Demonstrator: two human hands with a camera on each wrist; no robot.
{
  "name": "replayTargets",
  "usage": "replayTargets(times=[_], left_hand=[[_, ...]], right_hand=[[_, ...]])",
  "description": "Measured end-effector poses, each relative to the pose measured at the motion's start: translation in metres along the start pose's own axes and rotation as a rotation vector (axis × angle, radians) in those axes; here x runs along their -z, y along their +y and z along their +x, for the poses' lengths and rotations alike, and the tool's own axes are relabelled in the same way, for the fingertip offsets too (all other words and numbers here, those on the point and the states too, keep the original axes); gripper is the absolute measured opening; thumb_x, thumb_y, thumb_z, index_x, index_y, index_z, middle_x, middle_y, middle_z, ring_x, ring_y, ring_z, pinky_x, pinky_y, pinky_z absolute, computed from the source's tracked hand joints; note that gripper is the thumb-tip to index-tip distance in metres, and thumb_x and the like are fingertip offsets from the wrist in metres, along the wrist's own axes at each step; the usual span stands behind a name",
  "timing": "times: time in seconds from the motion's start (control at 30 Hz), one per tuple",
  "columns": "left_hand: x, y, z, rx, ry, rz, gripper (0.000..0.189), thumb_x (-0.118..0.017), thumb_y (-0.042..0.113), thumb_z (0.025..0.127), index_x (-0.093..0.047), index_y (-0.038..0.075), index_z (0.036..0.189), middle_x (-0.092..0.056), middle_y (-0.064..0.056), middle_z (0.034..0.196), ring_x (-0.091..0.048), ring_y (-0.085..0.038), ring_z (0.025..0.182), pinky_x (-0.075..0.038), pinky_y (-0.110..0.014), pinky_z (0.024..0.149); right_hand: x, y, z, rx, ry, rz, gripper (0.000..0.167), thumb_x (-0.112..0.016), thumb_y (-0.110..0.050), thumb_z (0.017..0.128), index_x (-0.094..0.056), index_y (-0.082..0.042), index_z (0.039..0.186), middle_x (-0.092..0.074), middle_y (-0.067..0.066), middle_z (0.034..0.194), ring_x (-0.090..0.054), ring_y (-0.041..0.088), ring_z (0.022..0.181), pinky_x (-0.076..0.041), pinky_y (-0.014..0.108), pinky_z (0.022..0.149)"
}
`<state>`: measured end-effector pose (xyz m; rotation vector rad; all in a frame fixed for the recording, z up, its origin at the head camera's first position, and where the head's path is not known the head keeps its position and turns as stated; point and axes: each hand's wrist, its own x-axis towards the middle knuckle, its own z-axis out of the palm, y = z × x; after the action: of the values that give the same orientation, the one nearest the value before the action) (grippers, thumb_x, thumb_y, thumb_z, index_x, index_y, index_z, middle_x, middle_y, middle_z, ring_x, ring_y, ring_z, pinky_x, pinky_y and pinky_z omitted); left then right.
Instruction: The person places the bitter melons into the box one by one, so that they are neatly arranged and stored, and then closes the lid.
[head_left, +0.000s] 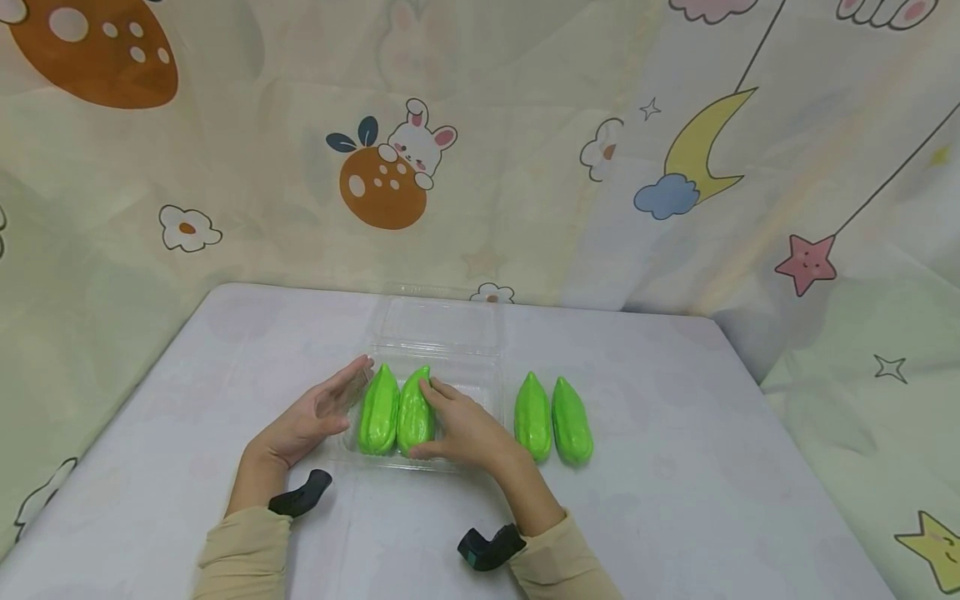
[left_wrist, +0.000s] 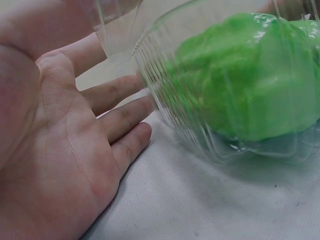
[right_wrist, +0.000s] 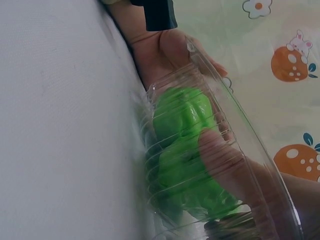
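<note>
A clear plastic clamshell box lies with its lid folded back. Inside, at the left, two glossy green ridged vegetables with pointed tips lie side by side. My right hand reaches into the box and grips the right-hand vegetable, fingers near its tip and thumb at its blunt end. That thumb shows through the ribbed wall in the right wrist view. My left hand is spread beside the box, its straight fingers right at the left wall.
Two more green ridged vegetables, one nearer the box and one farther right, lie on the white table. Behind the table hangs a patterned cloth. Each wrist carries a black strap-on piece.
</note>
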<state>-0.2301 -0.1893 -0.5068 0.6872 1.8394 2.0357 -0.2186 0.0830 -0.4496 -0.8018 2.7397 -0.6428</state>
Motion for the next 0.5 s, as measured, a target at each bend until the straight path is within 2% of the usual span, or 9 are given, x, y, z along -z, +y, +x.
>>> replayTargets(times=[0.5], left_hand=[[0.0010, -0.0020, -0.0005, -0.021, -0.024, -0.018, 0.088, -0.068, 0.012, 0.086, -0.012, 0.010, 0.153, -0.002, -0.008, 0.162, 0.006, -0.020, 0.149, 0.015, -0.060, 0.109]], right_hand=[[-0.0015, 0.0035, 0.0001, 0.021, 0.000, 0.010, 0.102, -0.076, -0.050, 0.073, -0.022, -0.013, 0.151, -0.023, 0.011, 0.157, -0.031, 0.026, 0.142, -0.036, 0.039, 0.111]])
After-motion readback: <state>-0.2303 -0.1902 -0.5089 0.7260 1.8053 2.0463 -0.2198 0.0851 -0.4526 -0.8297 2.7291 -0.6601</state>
